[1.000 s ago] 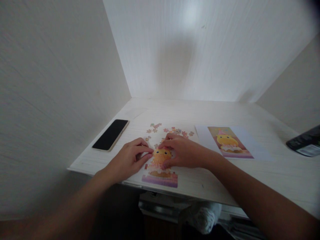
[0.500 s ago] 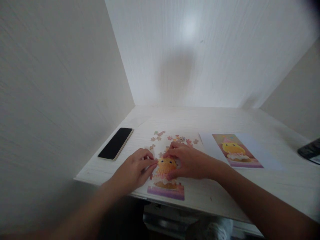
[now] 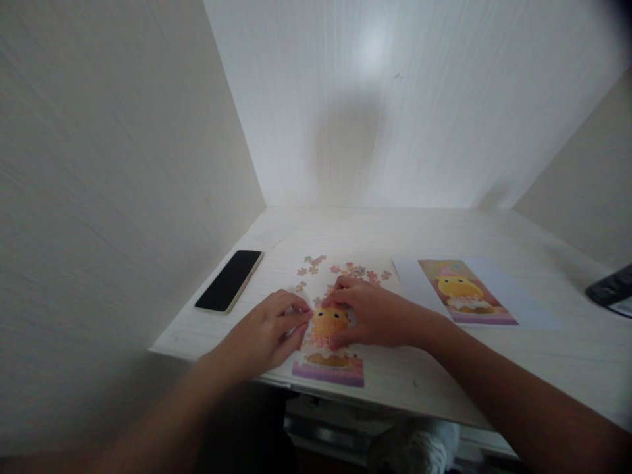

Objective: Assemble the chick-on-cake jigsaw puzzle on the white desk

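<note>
A partly assembled jigsaw puzzle (image 3: 328, 359) lies near the table's front edge, showing a yellow toy animal with dark eyes above a purple strip. My left hand (image 3: 276, 329) is closed, thumb and fingertips pinched together at the puzzle's upper left edge; any single piece between them is too small to make out. From the right, my right hand (image 3: 368, 313) curls over the puzzle, with its fingertips at the top edge and its thumb on the right part of the picture. Loose jigsaw pieces (image 3: 355, 270) lie scattered just beyond both hands.
To the right, a printed picture (image 3: 461, 293) of the same yellow animal lies on a white sheet (image 3: 518, 296). A black phone (image 3: 230, 282) rests at the left. At the far right edge is a dark object (image 3: 612, 289). White panels enclose the table (image 3: 395, 230).
The view has shifted slightly. Both hands keep nearly the same places on the puzzle, and no piece has visibly moved.
</note>
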`<state>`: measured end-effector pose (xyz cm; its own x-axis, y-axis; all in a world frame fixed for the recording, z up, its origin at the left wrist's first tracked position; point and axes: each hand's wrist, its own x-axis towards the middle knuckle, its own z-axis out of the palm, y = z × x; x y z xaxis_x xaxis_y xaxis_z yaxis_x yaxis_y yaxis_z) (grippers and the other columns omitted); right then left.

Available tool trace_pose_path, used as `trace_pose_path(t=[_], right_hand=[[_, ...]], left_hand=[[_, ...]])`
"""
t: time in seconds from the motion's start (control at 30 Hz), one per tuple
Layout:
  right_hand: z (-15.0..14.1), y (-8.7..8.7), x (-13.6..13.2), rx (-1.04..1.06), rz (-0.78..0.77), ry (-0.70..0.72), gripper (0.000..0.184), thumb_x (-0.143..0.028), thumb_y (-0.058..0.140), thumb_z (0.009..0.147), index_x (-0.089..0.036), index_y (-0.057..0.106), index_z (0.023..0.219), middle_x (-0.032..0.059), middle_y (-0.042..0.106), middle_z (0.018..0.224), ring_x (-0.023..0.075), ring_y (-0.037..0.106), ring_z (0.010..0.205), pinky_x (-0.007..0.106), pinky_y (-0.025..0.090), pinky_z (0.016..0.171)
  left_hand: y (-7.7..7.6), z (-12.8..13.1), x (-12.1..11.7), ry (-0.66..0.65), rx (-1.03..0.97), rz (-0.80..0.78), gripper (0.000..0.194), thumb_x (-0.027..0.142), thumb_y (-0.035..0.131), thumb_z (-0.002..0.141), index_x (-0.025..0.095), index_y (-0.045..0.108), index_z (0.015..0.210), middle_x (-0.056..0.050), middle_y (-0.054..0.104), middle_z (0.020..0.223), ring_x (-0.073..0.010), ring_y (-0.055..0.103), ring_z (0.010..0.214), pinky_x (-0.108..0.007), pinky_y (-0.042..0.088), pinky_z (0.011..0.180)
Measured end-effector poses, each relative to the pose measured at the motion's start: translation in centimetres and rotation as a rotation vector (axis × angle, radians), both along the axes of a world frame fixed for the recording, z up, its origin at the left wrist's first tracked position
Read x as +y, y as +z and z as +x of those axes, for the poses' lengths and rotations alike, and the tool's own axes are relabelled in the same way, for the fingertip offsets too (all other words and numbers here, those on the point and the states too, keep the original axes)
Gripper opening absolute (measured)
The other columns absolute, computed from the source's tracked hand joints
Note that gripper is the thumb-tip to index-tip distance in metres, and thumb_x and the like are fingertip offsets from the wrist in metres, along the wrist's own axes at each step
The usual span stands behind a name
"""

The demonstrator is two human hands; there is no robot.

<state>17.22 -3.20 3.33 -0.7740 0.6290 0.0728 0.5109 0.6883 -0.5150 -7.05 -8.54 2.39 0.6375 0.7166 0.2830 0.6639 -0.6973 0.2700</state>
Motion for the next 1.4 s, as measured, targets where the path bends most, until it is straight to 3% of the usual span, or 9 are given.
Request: trace_pose_path(t=[0.7, 0.83, 0.93, 1.1, 1.4], right_hand=[[0.1, -0.3, 0.1, -0.003, 0.015, 0.014, 0.05, -0.053, 0.077, 0.074, -0.023, 0.069, 0.112, 0.0083, 0.061, 0.107, 0.024, 0.058, 0.092, 0.037, 0.046, 0.083], [0.0, -0.3, 0.4, 0.052, 0.034, 0.015, 0.039, -0.044, 0.078, 0.076, -0.021, 0.071, 0.106, 0.0071, 0.064, 0.103, 0.0215, 0.059, 0.091, 0.034, 0.045, 0.082], [0.3, 0.0, 1.0, 0.194, 0.121, -0.116, 0.024, -0.037, 0.072, 0.083, -0.018, 0.07, 0.097, 0.0039, 0.066, 0.089, 0.0162, 0.058, 0.078, 0.029, 0.043, 0.071], [1.1, 0.6, 2.1, 0.344, 0.27, -0.307, 0.012, -0.028, 0.065, 0.087, -0.016, 0.069, 0.088, 0.0022, 0.064, 0.078, 0.0127, 0.054, 0.066, 0.025, 0.039, 0.061], [1.2, -0.5, 2.4, 0.306, 0.27, -0.22, 0.013, -0.026, 0.069, 0.084, -0.015, 0.069, 0.091, 0.0012, 0.062, 0.075, 0.0122, 0.053, 0.065, 0.025, 0.039, 0.062]], left_hand=[[-0.2, -0.6, 0.1, -0.059, -0.004, 0.021, 0.026, 0.02, 0.051, 0.093, 0.02, 0.065, 0.114, -0.008, 0.058, 0.111, -0.0174, 0.054, 0.102, -0.032, 0.049, 0.089], [-0.1, -1.5, 1.9, 0.031, -0.034, 0.038, 0.03, 0.018, 0.048, 0.093, 0.019, 0.06, 0.121, -0.009, 0.059, 0.115, -0.019, 0.054, 0.109, -0.036, 0.047, 0.095], [0.2, -2.2, 4.3, 0.107, -0.076, 0.059, 0.031, 0.017, 0.05, 0.092, 0.018, 0.059, 0.122, -0.008, 0.063, 0.119, -0.0197, 0.056, 0.111, -0.039, 0.045, 0.099], [0.9, -1.9, 7.0, -0.005, 0.064, -0.091, 0.037, 0.01, 0.048, 0.089, 0.023, 0.063, 0.12, -0.005, 0.064, 0.121, -0.019, 0.057, 0.112, -0.04, 0.043, 0.101], [1.8, -1.1, 7.2, 0.008, -0.038, -0.23, 0.021, 0.015, 0.058, 0.085, 0.02, 0.072, 0.1, -0.006, 0.063, 0.098, -0.0141, 0.059, 0.082, -0.028, 0.048, 0.074]])
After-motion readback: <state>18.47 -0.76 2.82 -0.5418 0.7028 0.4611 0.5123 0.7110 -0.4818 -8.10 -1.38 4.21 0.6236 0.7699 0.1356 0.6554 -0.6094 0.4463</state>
